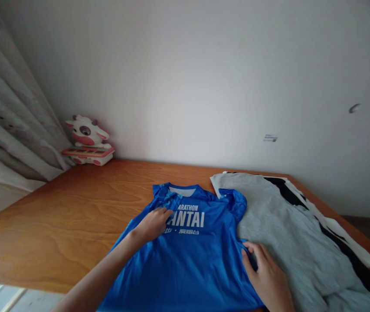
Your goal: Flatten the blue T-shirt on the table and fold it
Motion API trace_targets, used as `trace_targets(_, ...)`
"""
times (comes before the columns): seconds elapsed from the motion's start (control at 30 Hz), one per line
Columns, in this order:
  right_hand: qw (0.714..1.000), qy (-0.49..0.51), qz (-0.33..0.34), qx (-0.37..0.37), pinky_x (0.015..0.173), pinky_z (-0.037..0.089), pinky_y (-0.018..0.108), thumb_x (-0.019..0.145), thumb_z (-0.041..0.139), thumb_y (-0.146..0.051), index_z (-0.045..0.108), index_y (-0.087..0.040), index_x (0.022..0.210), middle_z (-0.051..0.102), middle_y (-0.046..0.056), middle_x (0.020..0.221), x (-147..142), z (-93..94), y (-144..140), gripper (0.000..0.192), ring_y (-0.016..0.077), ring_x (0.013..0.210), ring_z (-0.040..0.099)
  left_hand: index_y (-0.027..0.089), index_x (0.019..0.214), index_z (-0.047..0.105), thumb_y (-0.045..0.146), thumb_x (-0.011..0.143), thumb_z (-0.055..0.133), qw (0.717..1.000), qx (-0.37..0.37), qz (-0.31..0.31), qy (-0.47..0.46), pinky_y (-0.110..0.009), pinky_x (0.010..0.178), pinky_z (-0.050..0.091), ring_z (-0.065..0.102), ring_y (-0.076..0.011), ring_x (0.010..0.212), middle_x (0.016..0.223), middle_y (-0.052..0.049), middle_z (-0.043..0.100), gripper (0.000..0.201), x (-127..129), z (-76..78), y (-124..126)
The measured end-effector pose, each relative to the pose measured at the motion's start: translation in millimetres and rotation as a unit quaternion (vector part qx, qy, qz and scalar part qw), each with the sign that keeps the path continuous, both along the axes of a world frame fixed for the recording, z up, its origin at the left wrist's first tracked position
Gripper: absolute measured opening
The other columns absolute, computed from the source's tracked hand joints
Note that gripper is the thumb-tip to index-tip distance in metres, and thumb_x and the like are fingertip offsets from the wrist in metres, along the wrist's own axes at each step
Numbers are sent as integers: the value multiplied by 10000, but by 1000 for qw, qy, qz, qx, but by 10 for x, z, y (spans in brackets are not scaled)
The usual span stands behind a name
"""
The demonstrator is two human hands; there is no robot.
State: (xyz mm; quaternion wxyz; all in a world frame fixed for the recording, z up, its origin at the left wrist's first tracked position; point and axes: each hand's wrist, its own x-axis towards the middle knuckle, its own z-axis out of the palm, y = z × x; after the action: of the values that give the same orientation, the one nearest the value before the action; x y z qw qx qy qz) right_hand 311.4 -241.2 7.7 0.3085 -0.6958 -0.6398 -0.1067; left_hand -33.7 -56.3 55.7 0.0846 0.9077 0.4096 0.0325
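A blue sleeveless shirt with white lettering lies spread on the wooden table, its collar toward the wall. My left hand rests on the left of the chest, over part of the print, with fingers stretched out on the fabric. Creases run from there up to the left shoulder. At the shirt's right side, below the bunched right sleeve, my right hand pinches the edge between thumb and fingers. Right beside it lies a grey garment, partly under the shirt's right edge.
Black and white garments show from beneath the grey one along the table's right side. A cow-shaped toy keyboard stands in the back left corner of the table. A curtain hangs at the left; a wall bounds the back.
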Motion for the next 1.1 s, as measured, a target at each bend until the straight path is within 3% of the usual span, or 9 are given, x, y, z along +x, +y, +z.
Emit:
trace_targets(0.23, 1000, -17, 10, -1, 661, 592, 312, 1042, 419, -441, 620, -233, 1072, 737, 66, 960, 18, -63, -17, 290, 225, 835, 764, 233, 1234, 647, 405, 951, 568, 982, -43, -35, -179, -333, 965, 549, 700, -230, 1068, 1153, -73, 731, 341, -41, 232, -3)
trace_targets(0.37, 1000, -14, 9, -2, 676, 589, 310, 1046, 409, -432, 618, -230, 1062, 735, 71, 954, 7, -39, -25, 290, 225, 837, 760, 176, 1245, 645, 368, 1014, 445, 989, 26, -1, -148, -431, 1120, 478, 636, -275, 1242, 1309, -144, 677, 362, 21, 18, 303)
trace_targets(0.5, 1000, -13, 12, 3, 686, 582, 308, 1046, 422, -401, 623, -229, 1039, 729, 65, 938, -8, -2, -22, 265, 218, 826, 756, 133, 1334, 622, 285, 981, 477, 992, 46, 102, -65, -444, 1203, 419, 537, -297, 1410, 1487, -178, 583, 412, 2, -254, 777)
trace_targets(0.6, 1000, -8, 9, 10, 693, 578, 311, 1046, 424, -385, 623, -231, 1039, 722, 54, 932, -20, -22, -25, 252, 212, 822, 753, 58, 1349, 606, 189, 954, 446, 984, 61, 159, -50, -513, 1223, 385, 509, -345, 1435, 1491, -232, 566, 446, -13, -315, 940)
trace_targets(0.7, 1000, 28, 3, 0, 698, 569, 312, 1037, 431, -414, 631, -244, 1035, 726, 46, 943, -21, -70, -32, 262, 212, 835, 752, 58, 1399, 576, 198, 976, 403, 979, 99, 165, -69, -536, 1245, 344, 451, -357, 1477, 1551, -228, 505, 478, 32, -345, 776)
trace_targets(0.83, 985, 159, -30, -60, 711, 564, 343, 976, 464, -571, 638, -232, 1078, 740, 57, 909, 104, -70, 92, 394, 237, 797, 749, 200, 1420, 603, 392, 1027, 430, 986, 125, 57, -98, -542, 1228, 379, 439, -331, 1492, 1607, -139, 474, 471, 119, -504, 286)
trace_targets(0.93, 954, 276, -61, -96, 709, 568, 387, 848, 496, -709, 615, -176, 1123, 729, 84, 861, 315, 6, 406, 611, 251, 686, 712, 250, 1497, 547, 527, 1017, 450, 992, 95, 44, -74, -620, 1223, 348, 408, -354, 1512, 1623, -136, 451, 562, 123, -598, 41)
trace_targets(1.0, 943, 310, -94, -76, 767, 570, 414, 753, 525, -754, 609, -159, 1107, 733, 141, 946, 452, 72, 703, 697, 287, 798, 723, 255, 1525, 517, 561, 1017, 437, 993, 82, 45, -67, -641, 1226, 325, 381, -359, 1526, 1636, -136, 424, 598, 100, -594, -20)
trace_targets(1.1, 943, 294, -138, -67, 844, 548, 439, 647, 653, -711, 615, -209, 916, 735, 158, 938, 565, 166, 1154, 571, 327, 903, 706, 266, 1508, 540, 545, 1027, 427, 994, 68, 36, -76, -633, 1232, 324, 386, -348, 1525, 1637, -120, 420, 567, 64, -527, -41)
